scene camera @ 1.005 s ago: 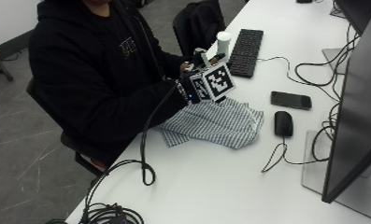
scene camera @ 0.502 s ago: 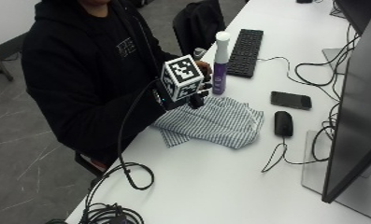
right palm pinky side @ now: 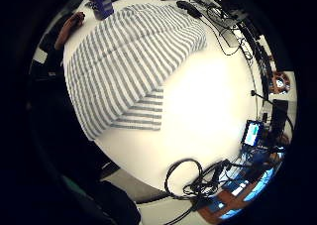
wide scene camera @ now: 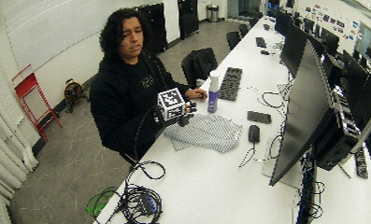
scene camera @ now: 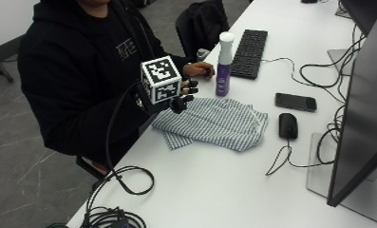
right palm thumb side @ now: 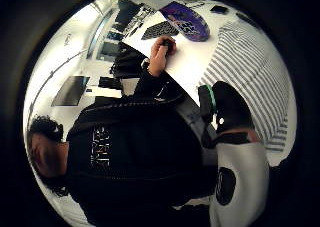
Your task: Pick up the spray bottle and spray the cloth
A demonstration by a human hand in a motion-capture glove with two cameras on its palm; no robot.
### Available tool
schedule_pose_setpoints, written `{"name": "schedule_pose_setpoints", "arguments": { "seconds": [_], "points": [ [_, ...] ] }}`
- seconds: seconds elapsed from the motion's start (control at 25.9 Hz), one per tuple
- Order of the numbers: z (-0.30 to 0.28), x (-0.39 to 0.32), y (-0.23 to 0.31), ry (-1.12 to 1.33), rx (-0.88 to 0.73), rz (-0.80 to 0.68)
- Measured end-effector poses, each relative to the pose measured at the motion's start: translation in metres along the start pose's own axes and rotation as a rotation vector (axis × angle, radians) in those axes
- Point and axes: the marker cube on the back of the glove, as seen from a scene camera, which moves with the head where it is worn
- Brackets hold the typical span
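Upright on the desk, the spray bottle (scene camera: 224, 64) stands just past the far edge of the striped cloth (scene camera: 214, 122), long axis vertical. The gloved right hand (scene camera: 182, 96) hangs over the cloth's near corner by the desk's front edge, its fingers (scene camera: 189, 90) loosely curled and holding nothing. The bottle lies ahead of them, toward the keyboard (scene camera: 249, 46); the bare hand (scene camera: 199, 70) rests nearer it.

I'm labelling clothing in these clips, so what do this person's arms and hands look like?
Both arms are in the long sleeves of a black hooded top with a pale print on its chest. The right hand wears a black glove over its fingers; in the thumb-side palm view a white plastic piece and a green-edged black strap sit at the palm. The other hand, beside the spray bottle, is bare.
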Motion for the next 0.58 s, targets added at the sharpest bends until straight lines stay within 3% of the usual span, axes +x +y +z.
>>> {"name": "schedule_pose_setpoints", "arguments": {
  "seconds": [0.58],
  "points": [
    [0.005, 0.003, 0.021, -0.023, 0.001, 0.029]
  ]
}}
